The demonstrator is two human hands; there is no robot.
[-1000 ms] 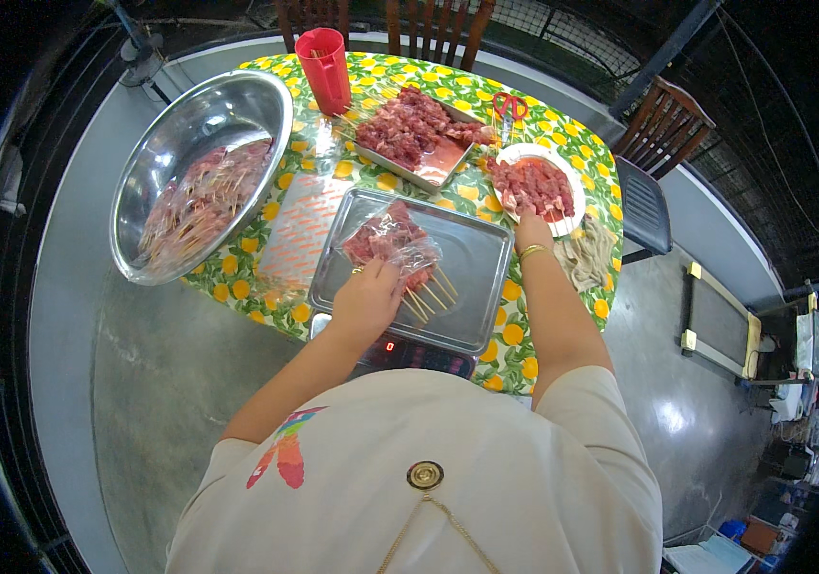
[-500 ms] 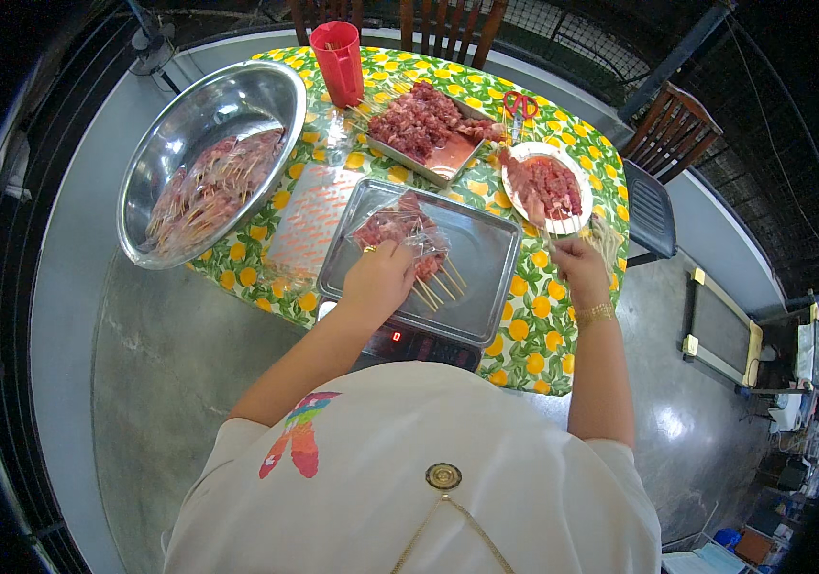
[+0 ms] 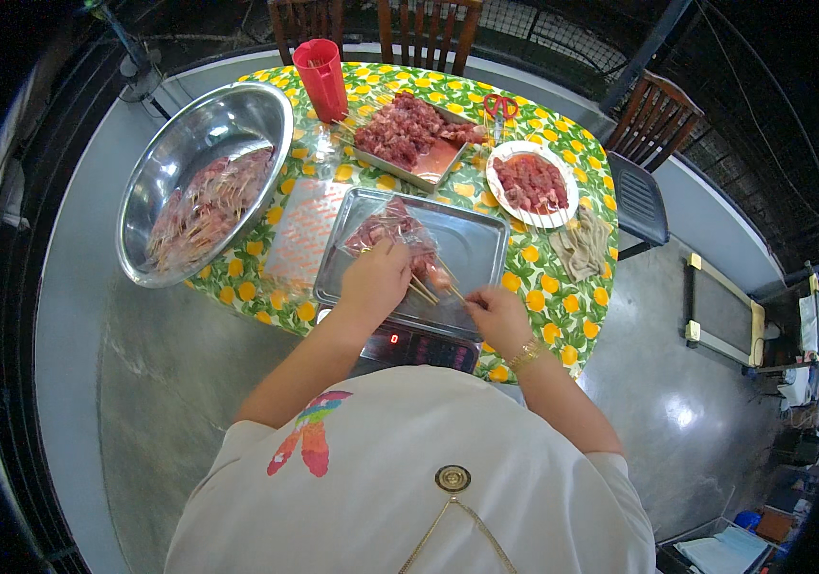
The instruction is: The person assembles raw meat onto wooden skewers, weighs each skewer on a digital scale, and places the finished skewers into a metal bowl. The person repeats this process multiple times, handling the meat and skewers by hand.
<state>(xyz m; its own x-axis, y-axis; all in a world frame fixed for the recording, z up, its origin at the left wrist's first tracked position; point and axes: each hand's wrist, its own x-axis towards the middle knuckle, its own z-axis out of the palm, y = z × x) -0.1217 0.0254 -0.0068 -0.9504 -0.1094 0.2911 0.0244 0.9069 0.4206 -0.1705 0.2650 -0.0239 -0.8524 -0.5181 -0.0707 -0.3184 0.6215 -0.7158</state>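
A meat skewer slants over the metal tray, its long axis running up and leftward from the right hand, closed on its stick end, toward the plastic bag the left hand grips.

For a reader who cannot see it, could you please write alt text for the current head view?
A left hand holds a plastic bag of skewered meat over a metal tray; the right hand grips another meat skewer.
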